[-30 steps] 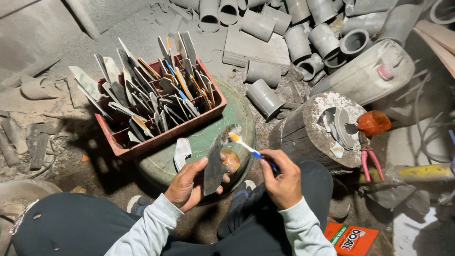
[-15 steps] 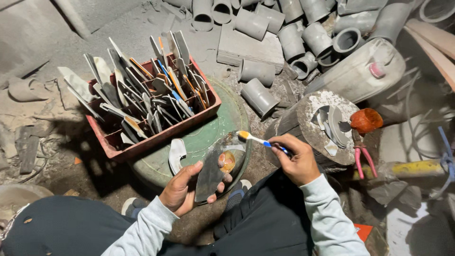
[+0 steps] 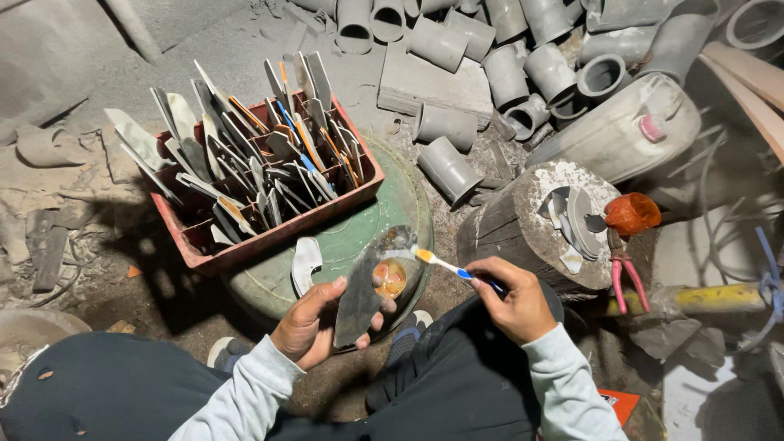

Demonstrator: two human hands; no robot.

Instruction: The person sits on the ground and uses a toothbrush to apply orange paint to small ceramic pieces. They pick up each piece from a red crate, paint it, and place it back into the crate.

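A dusty grey floor (image 3: 73,188) is carrying everything here. A round green lid (image 3: 359,237) is lying on it and bearing a red crate (image 3: 269,237) packed with flat blades, while grey pipe pieces (image 3: 445,167) and a flat grey block (image 3: 433,82) are sitting just behind. To the right, a wooden stump (image 3: 510,233) is standing beside a pale plastic jug (image 3: 621,131) lying on its side.

Your left hand (image 3: 314,327) grips a grey blade (image 3: 363,286) at lower centre. Your right hand (image 3: 510,298) holds a toothbrush (image 3: 445,265) against it. A red crate (image 3: 278,233) of blades sits upper left.
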